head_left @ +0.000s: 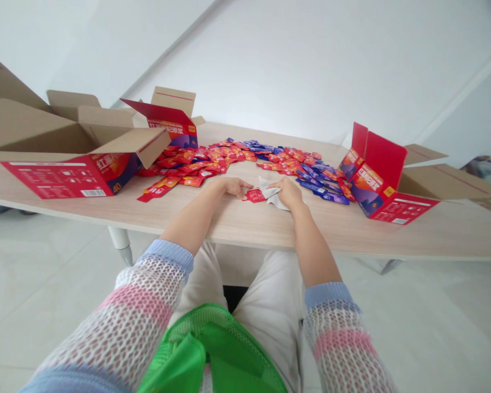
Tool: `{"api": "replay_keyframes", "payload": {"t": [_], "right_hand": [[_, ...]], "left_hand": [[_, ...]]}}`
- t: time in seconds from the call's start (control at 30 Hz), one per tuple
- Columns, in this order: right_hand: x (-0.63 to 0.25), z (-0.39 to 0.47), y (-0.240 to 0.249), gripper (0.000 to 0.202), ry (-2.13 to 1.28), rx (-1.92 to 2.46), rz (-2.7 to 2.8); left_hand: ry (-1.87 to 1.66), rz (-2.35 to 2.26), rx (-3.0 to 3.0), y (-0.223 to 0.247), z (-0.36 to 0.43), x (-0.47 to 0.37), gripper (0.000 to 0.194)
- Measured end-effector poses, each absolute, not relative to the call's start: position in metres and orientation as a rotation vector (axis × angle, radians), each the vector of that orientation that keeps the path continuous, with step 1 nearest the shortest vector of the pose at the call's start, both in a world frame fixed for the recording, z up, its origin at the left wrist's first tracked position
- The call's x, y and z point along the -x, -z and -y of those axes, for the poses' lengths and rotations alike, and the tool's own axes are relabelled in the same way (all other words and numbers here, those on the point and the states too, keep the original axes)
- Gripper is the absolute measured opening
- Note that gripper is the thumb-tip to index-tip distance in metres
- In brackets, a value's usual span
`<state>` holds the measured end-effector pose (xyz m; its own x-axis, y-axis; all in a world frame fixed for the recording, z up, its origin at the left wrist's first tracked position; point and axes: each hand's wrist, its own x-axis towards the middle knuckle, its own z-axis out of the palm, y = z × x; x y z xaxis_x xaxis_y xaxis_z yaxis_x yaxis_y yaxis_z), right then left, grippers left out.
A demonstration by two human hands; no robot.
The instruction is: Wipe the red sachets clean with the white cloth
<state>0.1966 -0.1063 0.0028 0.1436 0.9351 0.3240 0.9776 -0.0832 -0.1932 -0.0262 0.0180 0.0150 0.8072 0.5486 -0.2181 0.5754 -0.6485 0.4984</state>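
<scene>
A small red sachet (255, 195) lies flat on the wooden table in front of me. My left hand (237, 187) touches its left end, with the index finger stretched toward it and the other fingers curled. My right hand (288, 192) grips a crumpled white cloth (275, 197) at the sachet's right end. Beyond both hands, a curved pile of red-orange sachets (196, 166) and purple-blue sachets (321, 183) spreads across the table.
A large open carton (65, 177) stands at the left, with a smaller open carton (175, 131) behind it. Another open red carton (387, 199) is at the right. The table's (245, 232) front edge runs just before my lap.
</scene>
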Motion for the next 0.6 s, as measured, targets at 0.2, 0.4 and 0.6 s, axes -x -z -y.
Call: {"api": "replay_keyframes", "payload": {"t": [0.2,0.4,0.6], "right_hand": [[-0.221,0.116,0.0,0.041,0.166,2.179,1.612],[-0.183,0.123,-0.013,0.05,0.437,1.811,1.516],[-0.154,0.122,-0.011,0.049,0.185,1.606,2.032]], "left_hand": [[0.098,-0.874,-2.435,-0.015,-0.016,0.025,0.09],[0.062,-0.834,-2.473,-0.011,-0.023,0.021,0.089],[-0.001,-0.969,-2.501,-0.007,-0.024,0.014,0.067]]}}
